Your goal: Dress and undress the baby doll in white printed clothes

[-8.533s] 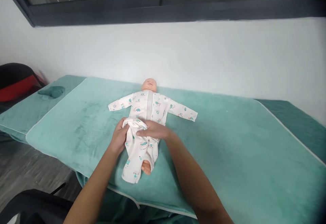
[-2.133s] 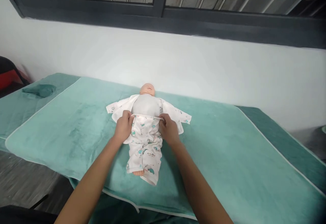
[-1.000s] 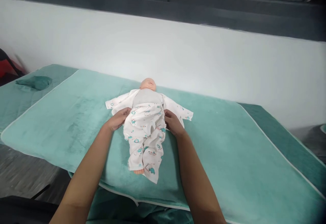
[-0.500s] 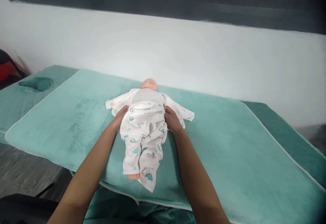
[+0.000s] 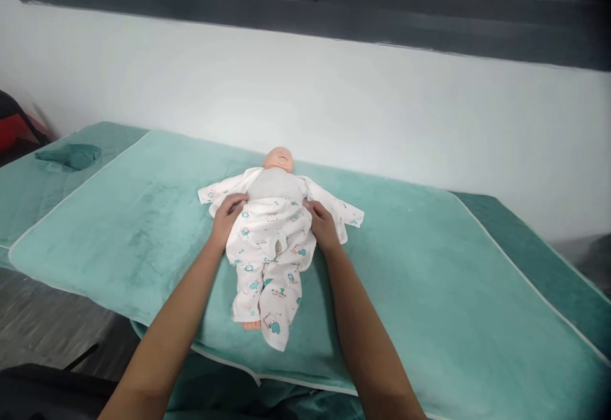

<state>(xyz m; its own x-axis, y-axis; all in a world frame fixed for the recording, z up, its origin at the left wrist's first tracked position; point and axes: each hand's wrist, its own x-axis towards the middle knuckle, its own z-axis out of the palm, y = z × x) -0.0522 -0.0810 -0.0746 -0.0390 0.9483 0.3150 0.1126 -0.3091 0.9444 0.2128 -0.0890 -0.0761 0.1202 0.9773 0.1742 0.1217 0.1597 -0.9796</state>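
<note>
A baby doll (image 5: 279, 159) lies on its back, its head toward the wall. It wears white printed pants (image 5: 267, 232) pulled up over its belly, with a small opening at the crotch. One foot shows below the doll's left-hand pant leg in view; the other leg's cuff hangs past the foot and hides it. An open white jacket (image 5: 351, 212) spreads out at both sides of the grey torso. At the waistband's left edge my left hand (image 5: 228, 217) is closed on the pants. My right hand (image 5: 323, 223) grips the waistband on the opposite side, fingertips partly hidden.
The doll rests on a green cloth-covered bed (image 5: 420, 280) with white piping. A face hole (image 5: 69, 157) is at the bed's left end. Behind it stand a white wall (image 5: 382, 114) and a dark window frame (image 5: 238, 0). A black and red object (image 5: 14, 130) sits at far left.
Both hands have shifted slightly up to the waistband's top corners. The waistband sits a little lower in view and more grey torso shows. The pant cuffs have moved slightly upward.
</note>
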